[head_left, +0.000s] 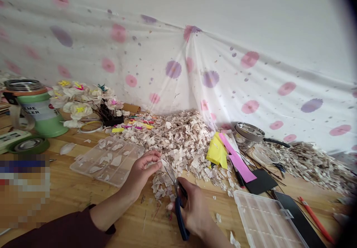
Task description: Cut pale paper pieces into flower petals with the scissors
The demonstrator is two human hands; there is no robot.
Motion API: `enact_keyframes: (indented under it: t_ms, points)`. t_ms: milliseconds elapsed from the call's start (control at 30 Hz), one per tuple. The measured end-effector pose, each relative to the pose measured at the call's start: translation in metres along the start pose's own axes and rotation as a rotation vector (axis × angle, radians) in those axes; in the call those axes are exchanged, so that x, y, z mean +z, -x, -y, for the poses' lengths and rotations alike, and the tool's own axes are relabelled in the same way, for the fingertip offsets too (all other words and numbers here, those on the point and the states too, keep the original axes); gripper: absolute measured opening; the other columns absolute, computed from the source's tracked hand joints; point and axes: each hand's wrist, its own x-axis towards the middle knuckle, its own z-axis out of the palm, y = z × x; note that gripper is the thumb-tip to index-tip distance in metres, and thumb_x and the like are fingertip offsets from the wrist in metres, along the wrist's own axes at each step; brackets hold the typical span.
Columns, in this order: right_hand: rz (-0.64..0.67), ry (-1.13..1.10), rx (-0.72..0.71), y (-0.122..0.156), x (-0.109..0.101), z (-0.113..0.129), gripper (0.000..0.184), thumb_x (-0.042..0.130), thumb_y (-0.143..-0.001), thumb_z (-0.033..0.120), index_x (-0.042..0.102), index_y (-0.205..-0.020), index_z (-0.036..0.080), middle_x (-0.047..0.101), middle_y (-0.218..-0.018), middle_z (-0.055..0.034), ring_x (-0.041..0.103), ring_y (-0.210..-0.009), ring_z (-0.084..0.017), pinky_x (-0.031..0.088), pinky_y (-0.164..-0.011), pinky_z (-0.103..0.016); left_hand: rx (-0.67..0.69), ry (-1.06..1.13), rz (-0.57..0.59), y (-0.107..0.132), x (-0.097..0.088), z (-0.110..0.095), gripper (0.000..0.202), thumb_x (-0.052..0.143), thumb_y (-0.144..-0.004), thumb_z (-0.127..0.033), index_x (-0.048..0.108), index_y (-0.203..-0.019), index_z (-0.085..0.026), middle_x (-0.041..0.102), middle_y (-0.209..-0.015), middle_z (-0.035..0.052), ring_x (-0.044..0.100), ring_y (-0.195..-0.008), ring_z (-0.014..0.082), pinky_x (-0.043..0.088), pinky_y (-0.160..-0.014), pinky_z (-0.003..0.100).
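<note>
My right hand (196, 207) grips scissors (178, 212) with dark blue handles. Their blades point up and away, toward the fingertips of my left hand (146, 166). Those fingers are closed in a pinch on a small pale petal-like piece (165, 163), partly hidden by the thumb and set close to the blade tips. Directly behind both hands rises a big heap of dry, pale, petal-like flakes (178, 132). Under my left wrist lies a clear compartment box (83, 164) with several pale flakes on it.
White flowers (79, 108) with coloured centres stand at the left beside a green canister (41, 110). Yellow paper (216, 149), a pink strip (238, 162) and a metal pan (249, 131) lie to the right. Nearer are another compartment box (264, 218) and a red pen (315, 218).
</note>
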Motion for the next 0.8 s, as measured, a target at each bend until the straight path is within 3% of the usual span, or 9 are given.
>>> enact_keyframes:
  t_ms: [200,533,800]
  points:
    - [0.042,0.106,0.008,-0.001,-0.002,0.006,0.020,0.068,-0.067,0.026,0.053,-0.079,0.023,0.049,-0.062,0.0048,0.040,-0.055,-0.013,0.025,-0.051,-0.024,0.114,-0.110,0.067,0.000,0.001,0.005,0.011,0.068,-0.073,-0.032,0.067,-0.069,-0.021,0.063,-0.109,0.0074,0.052,-0.121,0.0297,0.032,-0.107,0.042]
    - [0.067,0.235,0.082,-0.003,-0.005,0.002,0.022,0.067,-0.071,0.027,0.058,-0.091,0.023,0.055,-0.066,0.0032,0.046,-0.060,-0.015,0.027,-0.054,-0.023,0.089,-0.008,0.091,0.000,-0.001,0.010,0.006,0.069,-0.071,-0.028,0.068,-0.071,-0.022,0.063,-0.110,0.0076,0.048,-0.124,0.0317,0.032,-0.106,0.042]
    - [0.048,0.227,0.099,-0.005,-0.006,0.004,0.019,0.069,-0.072,0.026,0.054,-0.084,0.023,0.054,-0.065,0.0045,0.046,-0.061,-0.015,0.028,-0.055,-0.022,0.081,-0.012,0.111,0.000,0.001,0.013,0.008,0.069,-0.072,-0.029,0.067,-0.067,-0.023,0.062,-0.107,0.0070,0.047,-0.126,0.0315,0.031,-0.107,0.041]
